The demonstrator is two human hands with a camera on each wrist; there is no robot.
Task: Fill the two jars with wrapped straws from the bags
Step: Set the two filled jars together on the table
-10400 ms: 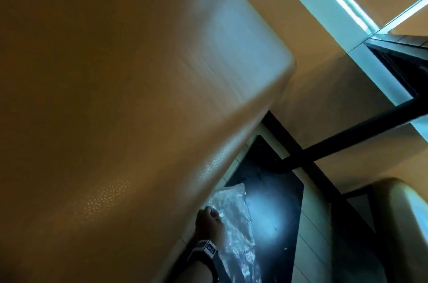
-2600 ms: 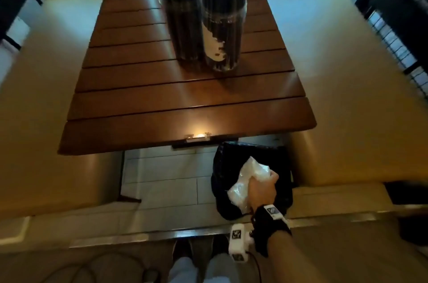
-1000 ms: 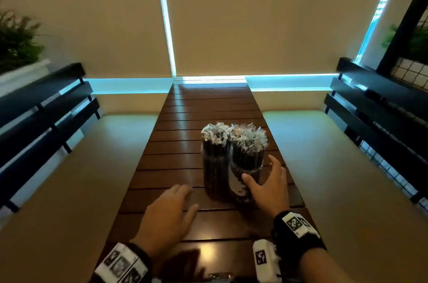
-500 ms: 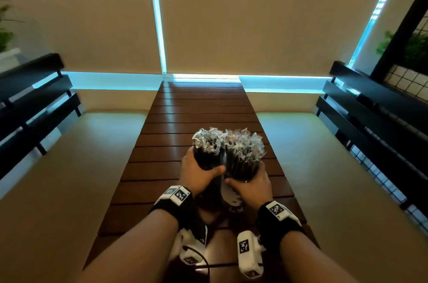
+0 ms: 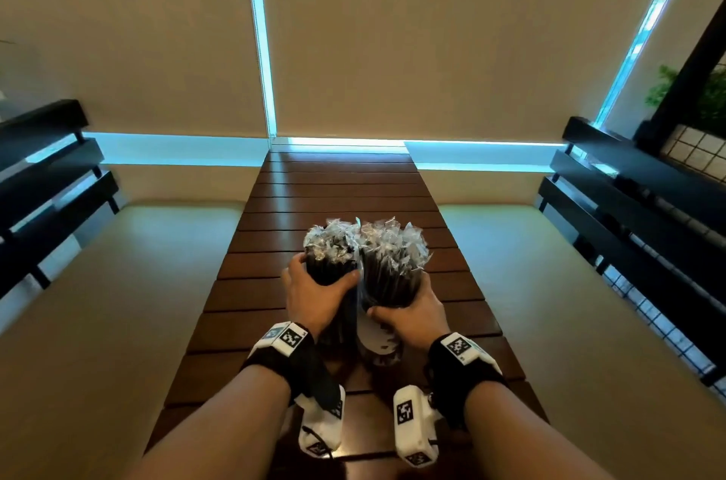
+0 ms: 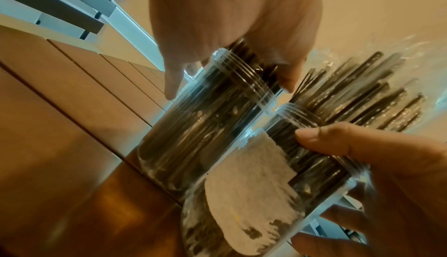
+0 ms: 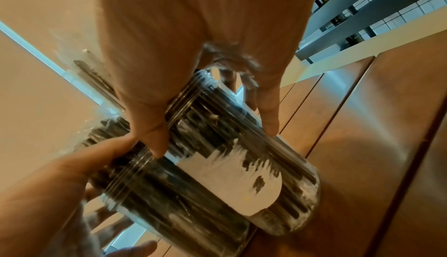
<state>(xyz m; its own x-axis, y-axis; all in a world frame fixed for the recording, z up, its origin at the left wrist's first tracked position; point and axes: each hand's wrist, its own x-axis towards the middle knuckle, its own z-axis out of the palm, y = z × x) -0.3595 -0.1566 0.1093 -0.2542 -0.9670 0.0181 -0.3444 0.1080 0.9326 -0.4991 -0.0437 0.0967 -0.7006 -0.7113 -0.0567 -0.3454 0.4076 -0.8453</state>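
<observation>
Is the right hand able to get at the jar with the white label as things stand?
Yes, it seems so: the right hand already curls round the labelled jar, thumb in front and fingers behind, with nothing between them.

No readable text, brand or number appears anywhere. The white label (image 7: pixel 232 182) on one jar (image 7: pixel 278 165) is torn and blank. The wrist bands (image 5: pixel 290 338) bear only black-and-white square code markers.

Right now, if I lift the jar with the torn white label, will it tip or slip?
The labelled jar is tall, narrow and smooth clear plastic, so probably slippery. Wrapped straws stick well above its rim, so it is likely top-heavy and tippy. The right hand grips it near the rim; lower may steady it.
</observation>
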